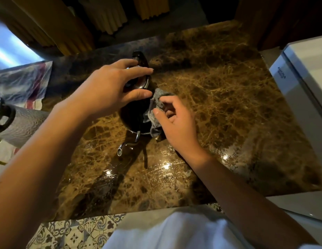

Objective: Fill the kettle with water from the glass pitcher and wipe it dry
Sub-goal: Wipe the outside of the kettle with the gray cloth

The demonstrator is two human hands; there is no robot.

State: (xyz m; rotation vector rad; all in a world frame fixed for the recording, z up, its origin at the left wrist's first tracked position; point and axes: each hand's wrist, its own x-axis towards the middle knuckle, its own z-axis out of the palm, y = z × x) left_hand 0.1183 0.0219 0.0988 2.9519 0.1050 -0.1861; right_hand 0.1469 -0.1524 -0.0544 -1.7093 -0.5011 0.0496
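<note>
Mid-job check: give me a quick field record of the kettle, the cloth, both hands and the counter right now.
kettle: dark kettle stands on the marble counter, its thin metal spout pointing toward the person
cloth: grey cloth pressed against the kettle's right side
left hand: left hand rests over the kettle's top, fingers spread across the lid
right hand: right hand pinches the cloth
counter: glossy, with bright light reflections near the front edge
stage: wiping under way; pitcher not identifiable in view
</note>
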